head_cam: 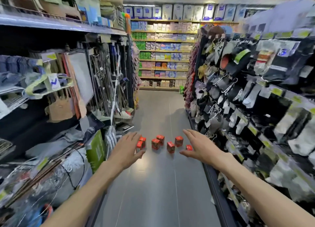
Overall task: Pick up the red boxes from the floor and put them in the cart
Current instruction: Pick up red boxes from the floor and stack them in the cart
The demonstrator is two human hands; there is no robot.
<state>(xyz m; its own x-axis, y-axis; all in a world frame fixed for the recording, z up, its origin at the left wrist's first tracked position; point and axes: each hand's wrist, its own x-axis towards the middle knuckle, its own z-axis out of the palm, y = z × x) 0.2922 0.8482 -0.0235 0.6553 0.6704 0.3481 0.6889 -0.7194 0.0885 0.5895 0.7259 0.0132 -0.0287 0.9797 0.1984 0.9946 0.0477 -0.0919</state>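
Several small red boxes [156, 144] stand scattered on the grey aisle floor [153, 184] ahead of me. My left hand [127, 149] is stretched forward with straight fingers, overlapping the leftmost red box [140, 144] in the view. Whether the hand touches that box cannot be told. My right hand [198, 145] is also stretched out with its fingers straight, and it holds nothing. Another red box [188, 147] shows just beside its thumb. No cart is in view.
Shelves with bags and hanging tools [56, 93] line the left side. Racks of hanging socks and packets [247, 93] line the right. A shelf wall of packaged goods [163, 56] closes the aisle's far end.
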